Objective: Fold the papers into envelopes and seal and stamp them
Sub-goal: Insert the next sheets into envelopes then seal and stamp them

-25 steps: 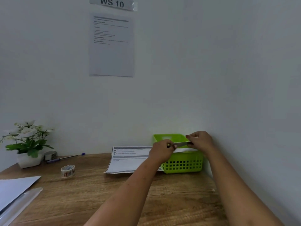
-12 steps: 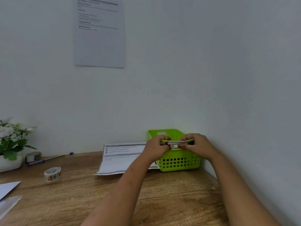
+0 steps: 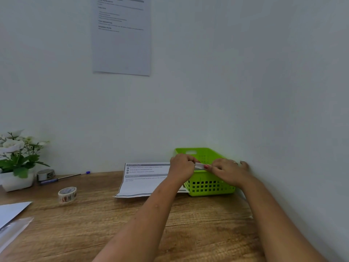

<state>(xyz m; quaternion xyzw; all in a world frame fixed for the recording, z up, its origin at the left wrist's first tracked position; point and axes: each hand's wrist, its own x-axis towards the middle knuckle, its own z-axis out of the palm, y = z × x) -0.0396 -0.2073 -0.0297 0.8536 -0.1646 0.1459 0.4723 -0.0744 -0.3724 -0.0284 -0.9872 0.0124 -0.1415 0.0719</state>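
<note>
Presently, head view. Count: 2 hands, 1 folded paper, 1 basket, 1 printed sheet, 2 tape rolls, 1 pen, 1 potted plant, 1 wall notice, 1 blank sheet, 1 clear sleeve.

The surface [image 3: 94,224] is wood-grained brown and sits in a corner between 2 plain pale walls. The wall notice [image 3: 121,35] hangs on the far wall; its text is too blurred to read.

The green basket [image 3: 209,186] stands in the far right corner of the surface, close to the right wall. The printed sheet [image 3: 145,182] lies flat at the far edge, just left of the basket. 1 patterned tape roll [image 3: 67,194] stands left of centre. The other tape roll [image 3: 45,174] and the pen [image 3: 62,178] lie along the far edge, beside the potted plant [image 3: 18,161] at the far left corner. The blank sheet [image 3: 11,210] and clear sleeve [image 3: 13,229] overlap the left edge.

The folded paper [image 3: 198,166], small and white, is held above the basket's near rim. The left hand [image 3: 182,167] has its fingers curled, pinching the paper's left end. The right hand [image 3: 226,172] pinches the right end, with 1 outer finger stretched toward the right wall. Only a short span of paper shows between the 2 hands.
</note>
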